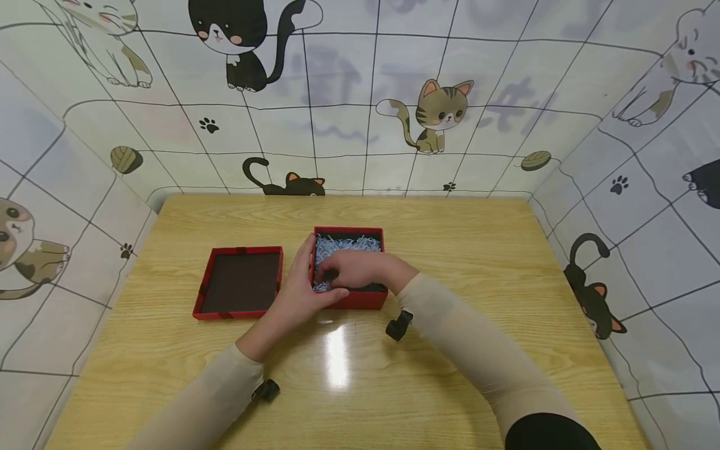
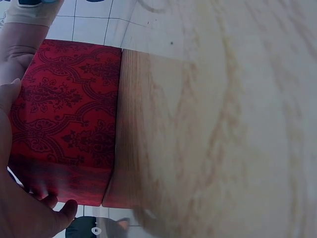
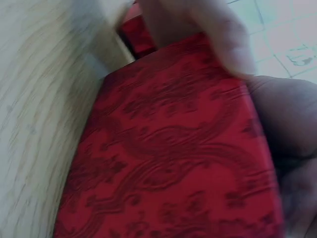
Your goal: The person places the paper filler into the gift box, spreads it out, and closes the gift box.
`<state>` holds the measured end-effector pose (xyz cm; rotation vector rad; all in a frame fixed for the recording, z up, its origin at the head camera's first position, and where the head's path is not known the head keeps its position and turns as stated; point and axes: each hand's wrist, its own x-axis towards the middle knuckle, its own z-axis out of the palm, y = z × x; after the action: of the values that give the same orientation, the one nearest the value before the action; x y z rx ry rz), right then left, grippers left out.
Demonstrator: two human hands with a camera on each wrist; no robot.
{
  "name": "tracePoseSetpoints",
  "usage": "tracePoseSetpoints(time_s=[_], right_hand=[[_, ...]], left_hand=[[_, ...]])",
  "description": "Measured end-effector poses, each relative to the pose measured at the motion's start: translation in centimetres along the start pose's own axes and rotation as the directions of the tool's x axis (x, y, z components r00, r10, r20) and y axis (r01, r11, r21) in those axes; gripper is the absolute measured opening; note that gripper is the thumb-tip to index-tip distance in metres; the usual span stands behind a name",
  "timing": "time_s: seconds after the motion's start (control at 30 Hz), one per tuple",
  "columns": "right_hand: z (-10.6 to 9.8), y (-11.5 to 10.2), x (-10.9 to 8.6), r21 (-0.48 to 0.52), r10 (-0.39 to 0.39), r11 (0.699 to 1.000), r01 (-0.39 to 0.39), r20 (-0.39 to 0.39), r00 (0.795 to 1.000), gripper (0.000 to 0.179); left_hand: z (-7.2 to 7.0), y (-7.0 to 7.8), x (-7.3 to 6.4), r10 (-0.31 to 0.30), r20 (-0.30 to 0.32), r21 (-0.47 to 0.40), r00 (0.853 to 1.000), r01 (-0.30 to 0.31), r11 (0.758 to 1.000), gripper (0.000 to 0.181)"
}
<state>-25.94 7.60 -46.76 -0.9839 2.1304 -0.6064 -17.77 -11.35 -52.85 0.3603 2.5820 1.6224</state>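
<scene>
A red patterned box (image 1: 357,302) stands open on the table, filled with light blue shredded paper (image 1: 350,242). My left hand (image 1: 295,294) holds the box at its left side, thumb along the front rim; the left wrist view shows fingers spread round the box wall (image 2: 69,104). My right hand (image 1: 360,267) reaches over the front right and into the box, fingers bent down at the paper. Its fingertips are hidden, so what they hold cannot be seen. In the right wrist view the red box side (image 3: 173,148) blocks much of that hand.
Left of the box lies its red-edged lid (image 1: 242,281), dark inside facing up. The wooden table (image 1: 461,237) ends at a cat-patterned backdrop (image 1: 349,131) behind and on both sides. Small black wrist cameras (image 1: 399,325) hang from both sleeves.
</scene>
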Motion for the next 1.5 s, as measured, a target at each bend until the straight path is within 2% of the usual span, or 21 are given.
tracePoseSetpoints(time_s=[0.1,0.2,0.27,0.37,0.43,0.5,0.6,0.67,0.83,0.93,1.07,1.13,1.2,1.3,1.37,1.5], right_hand=[[-0.4,-0.1,-0.5,0.038,-0.010,0.999,0.010,0.000,1.000,0.028],[-1.3,-0.4,-1.4,0.135,-0.025,0.990,0.029,-0.037,0.999,0.026],[-1.8,-0.7,-1.8,0.223,-0.016,0.974,0.036,-0.094,0.995,0.024],[-1.9,-0.7,-1.6,0.276,0.010,0.960,0.050,-0.213,0.977,0.022],[-1.5,-0.4,-0.9,0.253,0.050,0.967,0.022,-0.271,0.961,0.025],[-0.7,0.1,0.0,0.182,0.076,0.983,-0.023,-0.293,0.953,0.030],[0.3,0.5,1.0,0.096,0.097,0.993,-0.073,-0.276,0.956,0.037],[0.5,0.4,1.0,0.065,0.095,0.995,-0.080,-0.265,0.960,0.039],[-0.3,-0.3,-0.4,0.123,0.117,0.989,-0.082,-0.310,0.944,0.035],[-1.0,-0.8,-1.8,0.183,0.123,0.981,-0.059,-0.364,0.923,0.034],[-1.6,-1.1,-3.6,0.259,0.128,0.966,-0.008,-0.447,0.885,0.034],[-1.4,-1.1,-4.3,0.288,0.132,0.957,0.021,-0.499,0.857,0.033],[-0.9,-1.3,-4.8,0.309,0.134,0.949,0.056,-0.559,0.818,0.030],[0.6,-2.1,-5.1,0.314,0.101,0.939,0.138,-0.638,0.764,0.027],[1.9,-3.0,-5.1,0.298,0.055,0.933,0.202,-0.672,0.739,0.026],[4.5,-5.5,-4.6,0.247,-0.089,0.904,0.350,-0.690,0.718,0.028]], left_hand=[[0.0,0.1,0.0,-0.003,0.001,0.003,1.000,0.003,1.000,0.131],[0.1,0.2,-0.1,-0.011,0.007,-0.008,1.000,0.011,1.000,0.131],[0.1,0.3,-0.1,-0.019,0.009,-0.016,1.000,0.019,1.000,0.131],[0.0,0.4,-0.1,-0.022,0.012,-0.023,1.000,0.022,0.999,0.131],[0.0,0.5,-0.1,-0.023,0.011,-0.020,1.000,0.023,1.000,0.130],[0.0,0.5,-0.1,-0.020,0.010,-0.016,1.000,0.020,1.000,0.130],[0.0,0.4,-0.2,-0.014,0.009,-0.007,1.000,0.015,1.000,0.129],[0.0,0.3,-0.2,-0.015,0.009,-0.003,1.000,0.015,1.000,0.129],[0.0,0.2,-0.1,-0.018,0.011,-0.009,1.000,0.018,1.000,0.130],[0.0,0.1,0.0,-0.017,0.008,-0.012,1.000,0.017,1.000,0.131],[-0.2,0.3,0.0,-0.012,0.006,-0.001,1.000,0.012,1.000,0.132],[-0.5,0.5,-0.2,-0.012,0.008,0.004,1.000,0.012,1.000,0.132],[-1.1,0.7,-0.5,0.001,0.010,0.002,1.000,-0.001,1.000,0.131],[-2.8,0.8,-1.2,0.071,-0.007,0.006,0.997,-0.071,0.997,0.122],[-4.5,0.5,-1.9,0.136,-0.032,0.017,0.990,-0.135,0.991,0.114],[-8.3,-0.4,-3.4,0.231,-0.096,0.053,0.968,-0.227,0.973,0.104]])
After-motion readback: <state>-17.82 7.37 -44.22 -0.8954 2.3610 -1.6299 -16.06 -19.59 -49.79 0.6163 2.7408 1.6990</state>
